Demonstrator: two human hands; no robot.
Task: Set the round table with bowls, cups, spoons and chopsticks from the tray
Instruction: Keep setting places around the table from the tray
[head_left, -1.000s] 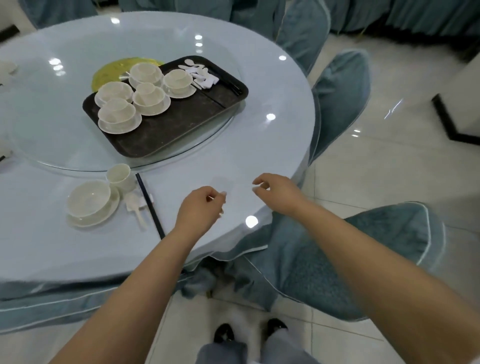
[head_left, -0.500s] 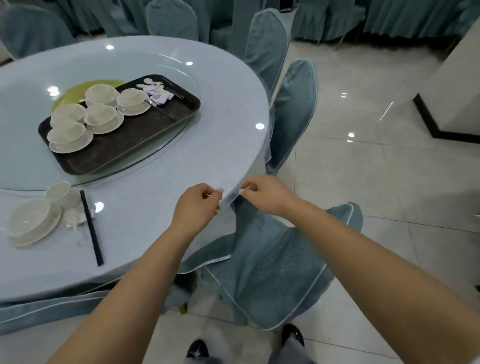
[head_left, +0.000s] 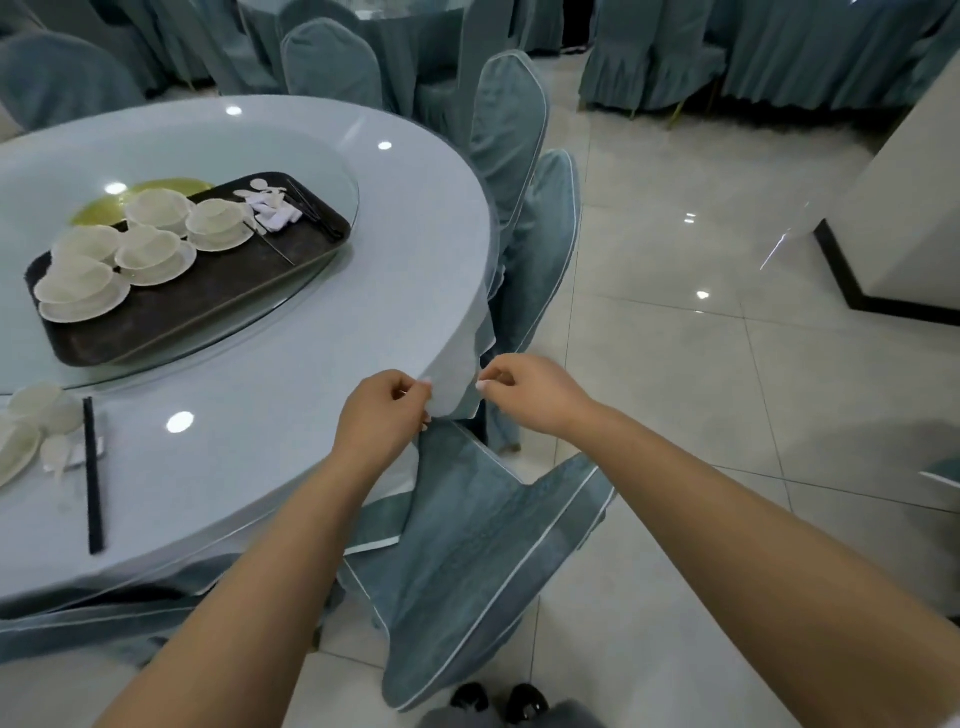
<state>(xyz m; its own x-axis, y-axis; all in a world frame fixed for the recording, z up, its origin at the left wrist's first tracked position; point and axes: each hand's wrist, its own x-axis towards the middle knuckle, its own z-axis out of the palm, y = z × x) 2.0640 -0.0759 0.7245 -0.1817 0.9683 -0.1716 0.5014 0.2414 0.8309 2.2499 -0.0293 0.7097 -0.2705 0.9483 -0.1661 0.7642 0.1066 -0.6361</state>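
one tray, two hands

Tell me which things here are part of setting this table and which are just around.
Part of the job: tray, bowls on it, white spoons, laid chopsticks, tablecloth edge pinched by left hand and right hand.
Just around: covered chair, far tables.

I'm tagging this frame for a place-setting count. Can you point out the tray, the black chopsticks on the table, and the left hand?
Tray (head_left: 208, 317), head view, on the bare dark floor of the tray.
Chopsticks (head_left: 93, 475), head view, mid-length of the black pair.
Left hand (head_left: 382, 415), head view, back of the hand at the tablecloth edge.
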